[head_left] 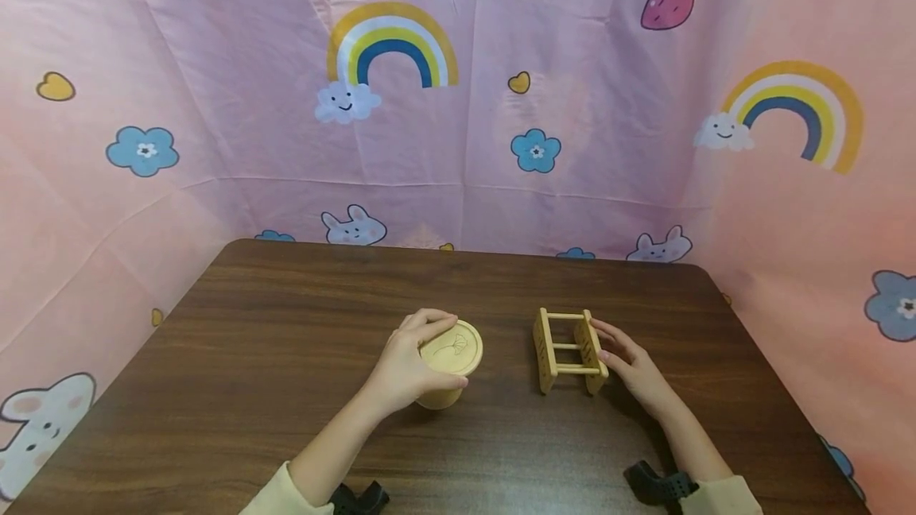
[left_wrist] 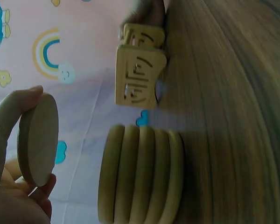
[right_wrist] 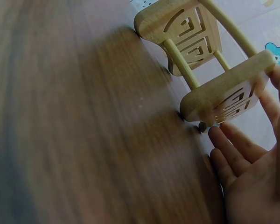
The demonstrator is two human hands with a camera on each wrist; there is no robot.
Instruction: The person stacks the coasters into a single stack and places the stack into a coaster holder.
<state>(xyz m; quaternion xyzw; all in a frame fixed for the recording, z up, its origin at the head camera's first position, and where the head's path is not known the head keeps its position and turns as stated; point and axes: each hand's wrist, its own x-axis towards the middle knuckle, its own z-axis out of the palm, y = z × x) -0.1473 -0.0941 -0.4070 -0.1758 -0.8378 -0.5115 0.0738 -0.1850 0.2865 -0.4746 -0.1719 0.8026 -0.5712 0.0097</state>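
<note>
My left hand grips a round wooden coaster by its rim, thumb on one side and fingers on the other. A flower is engraved on the coaster's upper face. Below it, separated by a gap, a stack of several thick wooden coasters stands on the table. To the right is a wooden rack with two cut-out side panels joined by round rods. My right hand rests against the rack's right panel with fingers loosely extended; in the right wrist view part of the hand is behind the panel.
The dark wood-grain table has rounded far corners. A pink and purple curtain printed with rainbows, flowers and rabbits hangs around its back and sides. Black straps sit at both wrists.
</note>
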